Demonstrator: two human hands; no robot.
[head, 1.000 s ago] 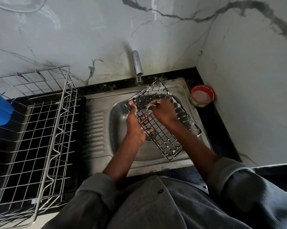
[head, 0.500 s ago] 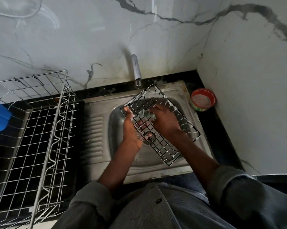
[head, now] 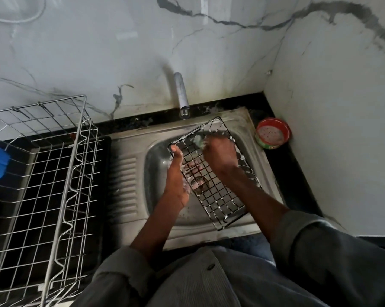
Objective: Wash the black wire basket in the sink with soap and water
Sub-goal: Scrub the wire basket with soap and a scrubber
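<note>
A: What differs in the right hand (head: pixel 221 157) from the earlier frames?
B: It has travelled toward the far end of the wire basket (head: pixel 213 173). Half a second ago it lay over the middle of the grid; now the pale green scrubber (head: pixel 198 140) it presses sits just short of the far rim.

A: And the left hand (head: pixel 176 173)?
B: Its thumb now lies on the basket's far left corner, and its fingertips (head: pixel 196 168) show through the mesh from beneath, more plainly than before.

A: Has the basket itself shifted?
B: Only slightly. More white suds now fleck the wires at the near end.
</note>
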